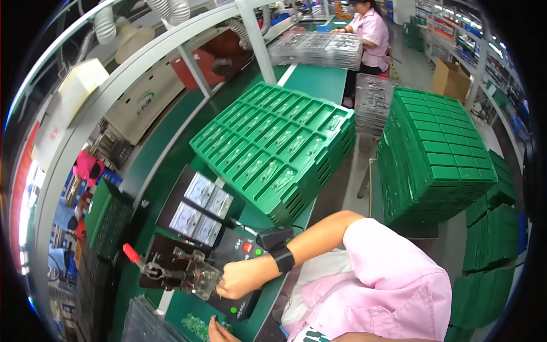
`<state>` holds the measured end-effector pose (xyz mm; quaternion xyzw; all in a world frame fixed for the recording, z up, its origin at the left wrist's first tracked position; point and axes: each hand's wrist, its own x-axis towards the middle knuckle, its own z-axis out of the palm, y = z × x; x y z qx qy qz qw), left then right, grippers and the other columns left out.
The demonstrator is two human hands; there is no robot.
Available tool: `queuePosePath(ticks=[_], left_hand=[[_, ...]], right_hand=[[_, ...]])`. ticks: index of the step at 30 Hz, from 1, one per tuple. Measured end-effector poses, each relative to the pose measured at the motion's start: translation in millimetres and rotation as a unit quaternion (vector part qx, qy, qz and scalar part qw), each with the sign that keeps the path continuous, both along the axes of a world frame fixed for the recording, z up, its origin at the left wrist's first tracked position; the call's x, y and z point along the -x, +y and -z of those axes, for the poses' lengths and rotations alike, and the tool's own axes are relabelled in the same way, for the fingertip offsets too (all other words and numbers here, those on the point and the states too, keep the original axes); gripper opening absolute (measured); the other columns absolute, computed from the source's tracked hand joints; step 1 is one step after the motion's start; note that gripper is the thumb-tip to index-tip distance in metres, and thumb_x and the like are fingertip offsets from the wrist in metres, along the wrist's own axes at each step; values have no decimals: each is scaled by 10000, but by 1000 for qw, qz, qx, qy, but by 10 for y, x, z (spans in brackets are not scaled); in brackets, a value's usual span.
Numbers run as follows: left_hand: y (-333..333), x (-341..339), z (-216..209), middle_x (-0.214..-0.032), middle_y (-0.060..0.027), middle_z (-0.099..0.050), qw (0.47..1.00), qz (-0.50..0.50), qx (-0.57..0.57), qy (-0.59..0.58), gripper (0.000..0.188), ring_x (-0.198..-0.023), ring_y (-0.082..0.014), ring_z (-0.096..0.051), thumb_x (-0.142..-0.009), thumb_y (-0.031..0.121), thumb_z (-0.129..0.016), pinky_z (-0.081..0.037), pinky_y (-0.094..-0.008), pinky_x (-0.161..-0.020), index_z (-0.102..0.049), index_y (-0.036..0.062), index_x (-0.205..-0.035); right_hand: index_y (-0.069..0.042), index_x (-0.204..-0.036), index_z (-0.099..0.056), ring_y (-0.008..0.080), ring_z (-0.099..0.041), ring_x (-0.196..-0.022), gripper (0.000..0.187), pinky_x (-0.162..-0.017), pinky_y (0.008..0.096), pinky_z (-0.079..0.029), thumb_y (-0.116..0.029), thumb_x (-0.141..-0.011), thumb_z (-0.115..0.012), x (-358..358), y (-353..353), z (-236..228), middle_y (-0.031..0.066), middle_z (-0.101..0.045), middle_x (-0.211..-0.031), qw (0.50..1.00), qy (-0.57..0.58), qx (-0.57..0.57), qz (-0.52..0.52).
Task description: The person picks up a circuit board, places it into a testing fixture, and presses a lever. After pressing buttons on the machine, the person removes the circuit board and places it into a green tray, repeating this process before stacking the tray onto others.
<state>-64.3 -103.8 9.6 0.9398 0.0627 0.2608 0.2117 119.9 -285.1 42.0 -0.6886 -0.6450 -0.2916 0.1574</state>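
Note:
My right hand (244, 277), a black band on its wrist, is closed with fingers curled against the clear block (204, 280) of a test fixture. What its fingers hold is hidden. The fixture carries a metal toggle clamp (159, 272) with a red handle (131, 252). Below it, at the lower edge, my left hand (221, 332) shows only in part, fingertips pinched together by a small dark bit I cannot make out. Just left of that hand lies a pile of small green circuit boards (195, 326). A black control box (236, 251) with a red switch and green buttons sits under my right hand.
A panel of meters (200, 208) stands behind the control box. Beyond are stacked green compartment trays (259, 144) holding small boards. More green trays (436, 148) rise at the right. A clear plastic tray (145, 322) lies lower left. A co-worker (373, 31) sits at the far bench.

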Motion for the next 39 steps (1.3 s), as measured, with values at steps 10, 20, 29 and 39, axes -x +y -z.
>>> queuePosePath(ticks=[10,20,29,39], left_hand=[[-339,-968,-25,-1174,-205,-602,993,107,-45,12,302,-1042,-358,-582,-937,89,-558,-465,-396,-906,-601,-54,-1200],[-554,-825,-272,-1224,-239,-588,988,131,-63,47,334,-1133,-387,-559,-954,128,-549,-443,-420,-987,-570,-48,-1237],[-591,-763,-281,-1340,-281,-480,982,147,-90,80,548,-1247,-422,-451,-926,237,-605,-341,-458,-1080,-444,-88,-1336],[-567,-637,-534,-1368,-280,-466,976,161,25,145,515,-1221,-407,-486,-914,256,-630,-372,-459,-1049,-511,-71,-1293]], right_hand=[[-67,-864,-599,187,-545,-564,128,-439,316,-449,-72,-755,-666,-122,-1629,-472,43,-475,-751,960,105,-172,196],[-14,-944,-614,286,-636,-842,152,-755,346,-523,-28,-794,-635,-791,-3144,-392,127,-619,-1037,848,117,-314,411],[6,-1028,-590,309,-598,-1058,220,-917,355,-483,-99,-840,-634,-1069,-3433,-195,142,-602,-1142,843,193,-232,445],[-35,-1061,-643,265,-570,-1119,306,-1038,526,-339,-289,-900,-584,-1021,-3445,-291,113,-617,-1151,807,246,-105,526]])
